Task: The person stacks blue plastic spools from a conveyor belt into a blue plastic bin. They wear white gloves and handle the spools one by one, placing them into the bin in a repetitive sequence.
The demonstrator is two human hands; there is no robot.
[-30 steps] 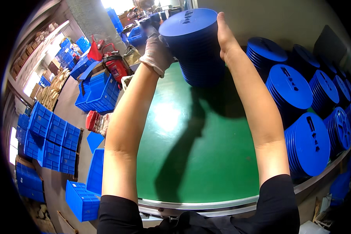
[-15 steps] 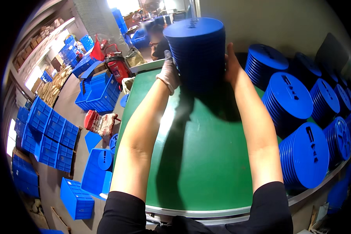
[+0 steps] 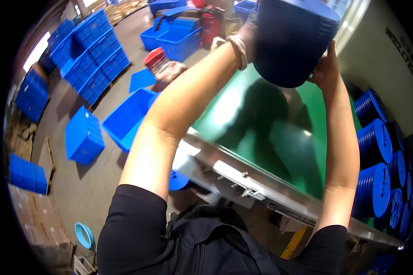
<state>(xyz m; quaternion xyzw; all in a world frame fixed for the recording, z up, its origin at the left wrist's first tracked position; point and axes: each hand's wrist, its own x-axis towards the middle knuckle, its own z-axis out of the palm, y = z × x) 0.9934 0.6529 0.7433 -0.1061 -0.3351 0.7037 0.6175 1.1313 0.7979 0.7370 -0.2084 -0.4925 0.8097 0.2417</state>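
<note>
Raised above the green-topped table (image 3: pixel 303 156) is a tall stack of blue round discs (image 3: pixel 291 46), held between both my hands. My left hand (image 3: pixel 247 40), in a pale glove, presses on its left side. On the lower right side, my bare right hand (image 3: pixel 325 71) grips it. Its upper end runs out at the top of the view, and a dark shadow falls on the tabletop below. The fingers of both hands are partly hidden by the stack.
Several more blue disc stacks (image 3: pixel 371 190) stand on the table's right. A metal rail (image 3: pixel 243 174) edges the near side. To the left on the floor are an open blue bin (image 3: pixel 128 117), a closed blue crate (image 3: pixel 84 137), a cushioned stool (image 3: pixel 165 68) and stacked crates (image 3: pixel 94 64).
My view has turned toward the left, showing more floor. The stack, still between my hands, appears higher and farther right in the picture, tilted now.
</note>
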